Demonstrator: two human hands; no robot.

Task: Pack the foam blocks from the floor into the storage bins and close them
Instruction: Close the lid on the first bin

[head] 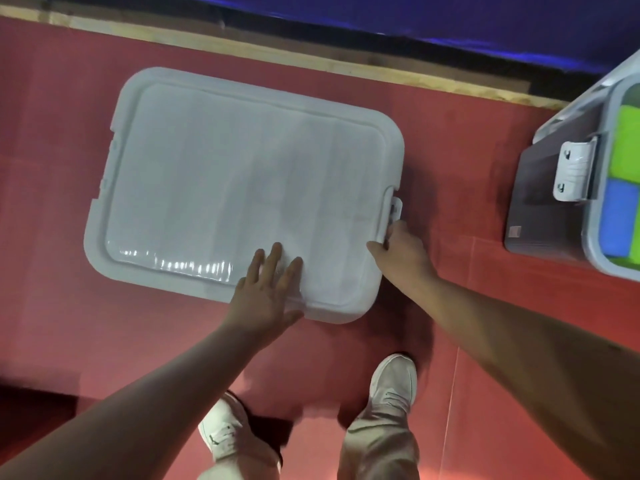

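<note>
A small reddish label [515, 231] is seen on the smoky wall of the open storage bin [547, 216] at the right edge; its print is too small to be read.

Two bins are counted. The closed storage bin [242, 174] is set on the red, finely textured floor [69, 150], just ahead of the feet, and is covered by one pale grey plastic lid [207, 133], a rounded rectangle with a raised rim and a glossy, faintly ribbed panel. One white latch [396, 209] is seen at its right end. A second hinged latch [573, 169] is seen on the open bin, where one blue foam block [618, 220] is packed beside a lime green foam block [628, 143]; more green is visible below the blue.

The left hand [268, 289] is laid flat on the lid near its front edge, fingers straight and spread, nothing grasped. The right hand [403, 251] is placed at the lid's right corner, thumb on the rim and fingers curled round the lower part of the first latch.

Two white lace-up shoes [394, 379] and beige trousers [377, 445] are seen below.
</note>
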